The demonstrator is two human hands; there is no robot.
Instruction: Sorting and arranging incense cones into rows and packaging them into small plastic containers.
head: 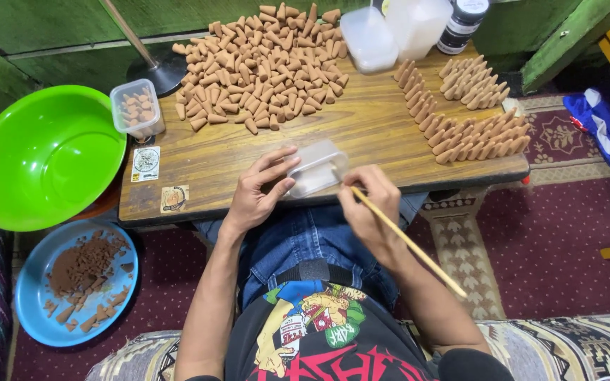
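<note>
Left hand (pixel 257 192) fingers grip clear plastic box (pixel 315 169) at near table edge (pixel 248 208); right hand (pixel 368 201) pinches thin wooden stick (pixel 407 241). Risk: hard poke tips box off edge.

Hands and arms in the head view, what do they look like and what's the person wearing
Both forearms are bare, with no gloves, watch or rings that can be made out on the left hand or right hand. The person wears a black printed T-shirt, blue jeans and a dark belt.

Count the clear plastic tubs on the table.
4: one small tub holding cones at the left, one in the hands, two at the far edge. Others may be hidden.
</note>
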